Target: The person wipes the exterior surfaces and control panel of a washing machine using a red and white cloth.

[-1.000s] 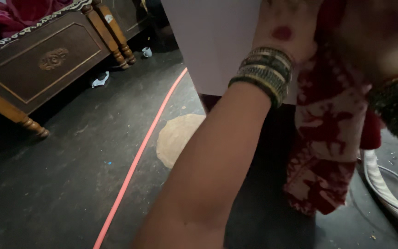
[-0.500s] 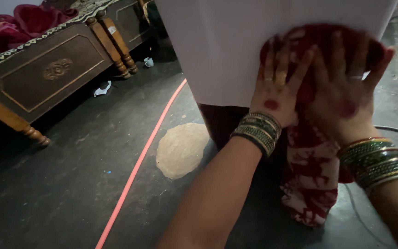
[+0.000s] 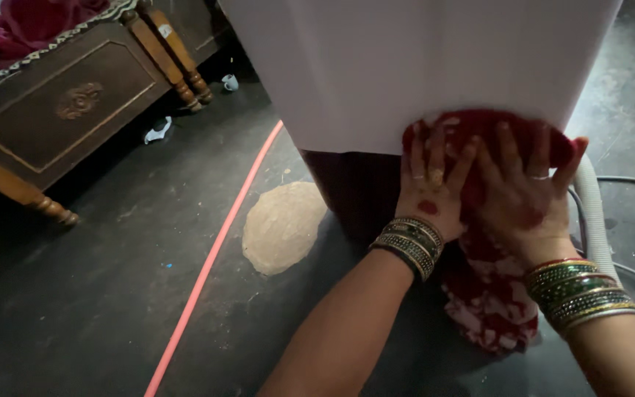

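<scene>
Dark carved wooden bed frame (image 3: 60, 110) upper left; small white cup (image 3: 229, 82) near its turned leg. Pink hose (image 3: 211, 257) crosses dark floor (image 3: 75, 309) beside round tan patch (image 3: 281, 226). Grey corrugated hose (image 3: 591, 213) right.

i slid both hands, left hand (image 3: 431, 187) and right hand (image 3: 527, 191), with the red cloth (image 3: 490, 294), lower down the white panel (image 3: 420, 66).

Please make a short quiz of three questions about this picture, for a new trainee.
1. True or false: both hands press the red and white cloth against the white appliance.
2. Which lies on the dark floor left of the appliance: A) orange hose, B) blue bucket, C) broom?
3. What does the left hand wear at the wrist?

Key: 1 true; 2 A; 3 bangles.
</scene>
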